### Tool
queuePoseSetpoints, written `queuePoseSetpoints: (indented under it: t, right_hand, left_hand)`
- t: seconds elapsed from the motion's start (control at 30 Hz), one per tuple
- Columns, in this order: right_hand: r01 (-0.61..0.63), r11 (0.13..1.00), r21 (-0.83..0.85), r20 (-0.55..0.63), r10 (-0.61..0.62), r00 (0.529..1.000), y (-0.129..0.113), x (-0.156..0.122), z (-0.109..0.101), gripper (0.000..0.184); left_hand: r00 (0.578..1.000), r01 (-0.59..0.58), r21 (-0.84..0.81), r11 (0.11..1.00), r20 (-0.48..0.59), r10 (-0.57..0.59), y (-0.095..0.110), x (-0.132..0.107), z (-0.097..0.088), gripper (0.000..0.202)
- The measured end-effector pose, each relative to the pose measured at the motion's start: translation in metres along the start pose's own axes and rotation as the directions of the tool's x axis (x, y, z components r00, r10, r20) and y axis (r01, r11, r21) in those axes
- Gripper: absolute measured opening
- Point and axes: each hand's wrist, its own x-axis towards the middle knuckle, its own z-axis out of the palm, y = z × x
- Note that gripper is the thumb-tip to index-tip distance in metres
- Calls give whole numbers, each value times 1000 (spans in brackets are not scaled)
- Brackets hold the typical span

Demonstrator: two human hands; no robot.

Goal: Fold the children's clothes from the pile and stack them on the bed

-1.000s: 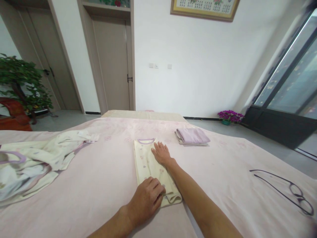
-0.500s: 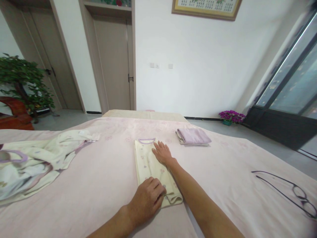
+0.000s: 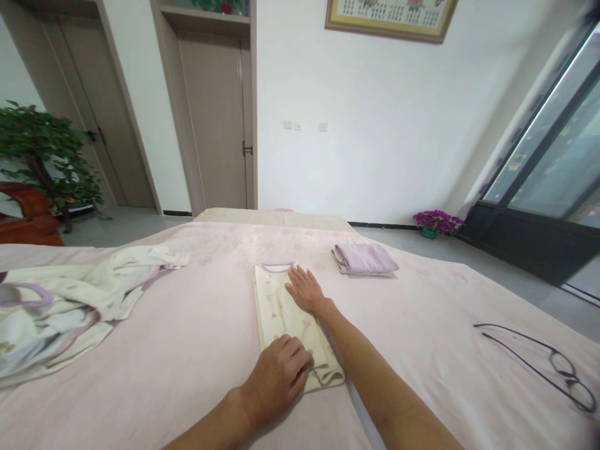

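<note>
At the far left the plant (image 3: 44, 150) stands on the floor, well apart from my work. On the left part of the pink sheet (image 3: 187, 356) a loose cream garment (image 3: 70, 300) lies crumpled, and it reaches almost to the near left edge of the bed.

My left hand (image 3: 276, 375) rests knuckles up on the near end of the folded cream garment (image 3: 274, 309). Its fingers are bent down onto the cloth. I cannot tell if they pinch the edge or only press it. The garment lies in the middle of the bed as a long narrow strip, with the lilac neckline at the far end. My right hand (image 3: 304, 290) lies flat on the far half, palm down, fingers a little apart, closed on nothing.

I judge that the step in hand is the smoothing of this strip after the lengthwise fold. A further fold across would call for a firm hold of one short end while the other hand pins the middle, so that the layers do not slide.

To the right a folded lilac cloth (image 3: 364, 257) sits near, but not touching. There is bare sheet on both sides of the strip. A pair of glasses (image 3: 567, 373) lies far right, close to the bed edge, so a wide sweep that way could be risky.
</note>
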Motion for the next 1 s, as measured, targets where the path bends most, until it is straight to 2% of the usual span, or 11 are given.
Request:
queuePoseSetpoints:
  t: [0.3, 0.53, 0.8, 1.0]
  right_hand:
    - [183, 982, -51, -15, -184, 983, -3, -2, 1, 58]
    - [191, 980, -54, 0, -191, 982, -10, -10, -2, 60]
    - [272, 962, 28, 70, -273, 959, -15, -17, -10, 62]
    - [236, 968, 79, 124, -245, 962, -19, -22, -17, 63]
  left_hand:
    - [1000, 9, -16, 1000, 2, -9, -2, -1, 3, 11]
    - [1000, 2, -25, 1000, -7, -2, 0, -1, 0, 12]
    - [1000, 10, -14, 1000, -8, -10, -2, -1, 3, 11]
    - [1000, 11, -23, 1000, -4, -11, -2, -1, 3, 10]
